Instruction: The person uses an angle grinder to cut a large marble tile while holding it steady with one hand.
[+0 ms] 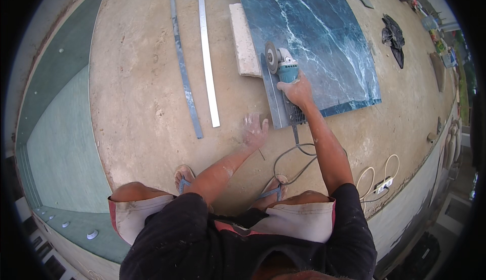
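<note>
My right hand (297, 90) is wrapped round the body of a teal angle grinder (288, 71). Its cutting disc (272, 58) stands upright near the left edge of a large blue marbled tile (324, 37), and the grinder's dark rear end is over the tile's dusty near corner. From there a grey cord (296, 135) loops down between my feet. My left hand (254, 131), coated in dust, is empty with fingers spread, low over the floor beside that corner. A thin dark stick-like thing (262, 154) shows just below it.
A pale stone block (244, 42) lies at the tile's left edge. Further left are a white metal straightedge (207, 62) and a narrow blue tile strip (185, 75). The floor drops into a green-tiled pool (61, 143). A power strip (383, 185) and black plastic (393, 39) lie right.
</note>
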`<action>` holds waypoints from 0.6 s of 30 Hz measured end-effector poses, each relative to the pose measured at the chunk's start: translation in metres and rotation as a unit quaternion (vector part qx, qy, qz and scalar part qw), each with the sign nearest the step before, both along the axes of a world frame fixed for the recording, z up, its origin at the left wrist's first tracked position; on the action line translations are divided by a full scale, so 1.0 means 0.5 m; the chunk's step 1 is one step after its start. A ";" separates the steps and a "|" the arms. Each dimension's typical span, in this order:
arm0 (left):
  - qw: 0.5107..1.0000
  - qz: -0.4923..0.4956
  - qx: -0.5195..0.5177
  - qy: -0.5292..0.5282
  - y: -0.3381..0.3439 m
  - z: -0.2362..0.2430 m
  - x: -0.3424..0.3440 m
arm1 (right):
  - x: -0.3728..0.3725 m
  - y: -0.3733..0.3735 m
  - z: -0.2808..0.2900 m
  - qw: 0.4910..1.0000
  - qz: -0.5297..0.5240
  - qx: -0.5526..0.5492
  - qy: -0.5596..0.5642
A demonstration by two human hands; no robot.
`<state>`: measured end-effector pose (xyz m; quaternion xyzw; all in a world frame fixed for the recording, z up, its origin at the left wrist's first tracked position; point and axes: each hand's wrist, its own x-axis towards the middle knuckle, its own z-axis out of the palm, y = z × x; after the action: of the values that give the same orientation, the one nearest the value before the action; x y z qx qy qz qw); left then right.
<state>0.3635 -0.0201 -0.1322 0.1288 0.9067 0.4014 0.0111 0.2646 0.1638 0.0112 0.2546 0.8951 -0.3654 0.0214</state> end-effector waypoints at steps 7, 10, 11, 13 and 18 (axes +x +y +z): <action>0.994 -0.027 -0.066 0.082 -0.112 -0.061 -0.068 | -0.012 -0.001 0.003 1.000 0.007 0.002 0.007; 0.988 -0.062 -0.115 0.078 -0.115 -0.069 -0.064 | -0.017 0.004 0.002 1.000 -0.003 0.012 0.002; 0.988 -0.062 -0.119 0.074 -0.115 -0.070 -0.064 | -0.021 0.000 0.005 1.000 -0.005 0.015 0.000; 0.988 -0.062 -0.125 0.072 -0.117 -0.070 -0.064 | -0.026 -0.007 0.012 1.000 -0.003 0.014 0.003; 0.987 -0.063 -0.126 0.073 -0.114 -0.075 -0.065 | -0.040 0.005 -0.002 1.000 -0.003 0.021 -0.010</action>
<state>0.3310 -0.0770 -0.1695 0.2122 0.9387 0.2714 -0.0141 0.2448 0.1663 0.0103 0.2610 0.9017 -0.3438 0.0238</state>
